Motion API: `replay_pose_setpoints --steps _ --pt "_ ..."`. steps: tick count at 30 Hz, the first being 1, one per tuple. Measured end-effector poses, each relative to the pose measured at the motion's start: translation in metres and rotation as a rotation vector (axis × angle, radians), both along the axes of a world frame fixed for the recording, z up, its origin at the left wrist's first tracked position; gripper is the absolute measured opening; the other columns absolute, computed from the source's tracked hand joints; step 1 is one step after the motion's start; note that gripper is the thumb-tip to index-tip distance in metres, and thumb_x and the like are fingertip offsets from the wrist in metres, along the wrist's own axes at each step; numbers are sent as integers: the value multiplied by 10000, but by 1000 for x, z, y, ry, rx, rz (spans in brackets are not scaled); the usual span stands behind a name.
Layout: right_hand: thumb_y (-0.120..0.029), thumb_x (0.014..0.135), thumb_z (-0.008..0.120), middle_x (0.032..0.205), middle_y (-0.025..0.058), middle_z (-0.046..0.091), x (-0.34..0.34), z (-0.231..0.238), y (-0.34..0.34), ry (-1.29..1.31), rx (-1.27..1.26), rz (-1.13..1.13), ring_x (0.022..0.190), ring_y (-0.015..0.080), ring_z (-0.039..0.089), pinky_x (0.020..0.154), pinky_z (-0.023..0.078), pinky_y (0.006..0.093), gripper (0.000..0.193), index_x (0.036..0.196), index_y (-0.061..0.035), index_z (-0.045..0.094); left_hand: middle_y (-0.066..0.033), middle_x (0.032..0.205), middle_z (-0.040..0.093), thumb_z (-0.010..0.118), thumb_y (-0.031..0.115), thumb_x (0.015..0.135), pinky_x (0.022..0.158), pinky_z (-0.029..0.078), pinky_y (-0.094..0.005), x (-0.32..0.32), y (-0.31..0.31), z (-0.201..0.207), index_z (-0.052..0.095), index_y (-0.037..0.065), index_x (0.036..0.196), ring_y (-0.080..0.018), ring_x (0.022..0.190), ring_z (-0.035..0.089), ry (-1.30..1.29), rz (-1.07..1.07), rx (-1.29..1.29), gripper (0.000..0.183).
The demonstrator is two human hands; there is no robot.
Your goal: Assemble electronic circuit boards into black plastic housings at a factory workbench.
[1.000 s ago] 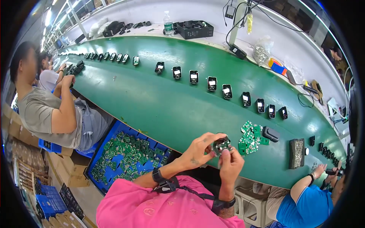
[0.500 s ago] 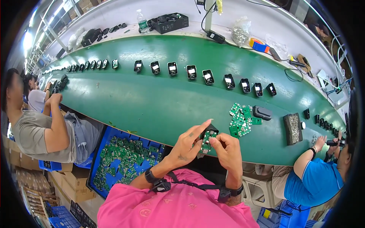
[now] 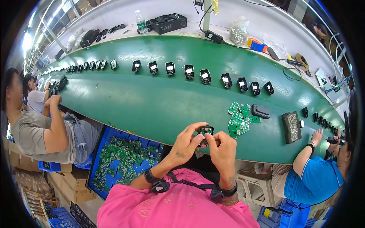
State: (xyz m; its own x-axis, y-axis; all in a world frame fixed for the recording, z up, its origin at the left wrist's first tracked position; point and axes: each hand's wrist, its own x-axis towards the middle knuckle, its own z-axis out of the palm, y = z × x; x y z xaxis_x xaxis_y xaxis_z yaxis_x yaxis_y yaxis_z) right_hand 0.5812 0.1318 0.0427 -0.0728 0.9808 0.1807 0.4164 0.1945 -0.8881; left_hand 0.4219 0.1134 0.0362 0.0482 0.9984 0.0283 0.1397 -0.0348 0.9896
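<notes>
Close to the near edge of the green table (image 3: 159,102), my left hand (image 3: 184,143) grips a small black casing (image 3: 207,127) from its left side. Inside that casing sits a green circuit board (image 3: 205,131). My right hand (image 3: 222,146) is closed on the right side of the same casing, its thumb pressing at the board. Fingers cover much of both parts. A loose pile of green circuit boards (image 3: 239,119) lies to the right of my hands, with a closed black case (image 3: 261,111) beside it.
A row of black casings (image 3: 189,71) runs across the table. On the right rests a dark speckled block (image 3: 291,127). A blue tray (image 3: 114,169) full of boards stands below the table edge. One person (image 3: 319,171) works at right, another (image 3: 42,131) at left.
The board now sits deeper in the casing, which has turned in my hands. My right hand has shifted slightly left, and both hands have closed in around the casing.
</notes>
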Motion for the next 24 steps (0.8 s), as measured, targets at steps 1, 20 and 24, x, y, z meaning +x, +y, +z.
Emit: replay_pose_setpoints --steps 1,20,24 --pt "-184 904 729 668 117 630 0 -1 0 -89 3 -9 563 198 554 525 424 338 237 844 30 648 -149 1139 621 515 103 981 740 550 -316 2 0 -2 525 15 1345 -176 836 654 -2 1 0 375" --pt "-237 1018 530 885 233 691 -80 -49 44 89 -89 98 729 389 684 649 533 447 393 1316 11 589 -72 856 674 536 107 990 603 545 -281 -42 46 -35 603 13 1224 -110 703 646 37 312 26 260" --pt "-277 951 638 874 186 669 -93 -88 42 -223 123 112 806 363 652 692 520 458 451 1269 39 586 -64 834 649 515 165 1004 506 526 -282 -190 131 -63 584 -8 1238 -133 605 620 138 632 138 299"
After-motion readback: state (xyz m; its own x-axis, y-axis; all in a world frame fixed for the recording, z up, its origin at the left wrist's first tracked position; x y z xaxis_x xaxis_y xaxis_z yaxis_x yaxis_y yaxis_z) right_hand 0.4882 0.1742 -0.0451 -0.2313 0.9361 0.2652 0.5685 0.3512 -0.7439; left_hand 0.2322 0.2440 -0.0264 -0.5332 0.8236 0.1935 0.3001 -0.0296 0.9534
